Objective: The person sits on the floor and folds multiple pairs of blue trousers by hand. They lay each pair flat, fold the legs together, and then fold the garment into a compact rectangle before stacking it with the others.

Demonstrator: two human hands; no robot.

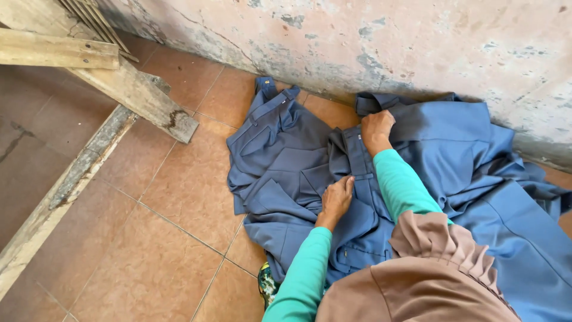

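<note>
A pile of blue garments point(286, 161) lies on the tiled floor against the wall. My left hand point(337, 198) rests on the blue cloth near the waistband point(359, 158), fingers curled and pinching the fabric. My right hand point(376, 128) is closed on the upper end of the same waistband, close to the wall. Both arms wear teal sleeves. A brown headscarf edge covers the lower right of the view.
More blue cloth point(506, 197) spreads to the right along the stained wall point(417, 42). A wooden frame of rough planks point(134, 92) stands at the upper left, with a long beam point(65, 185) running down the left. A patterned cloth scrap point(267, 285) peeks out below.
</note>
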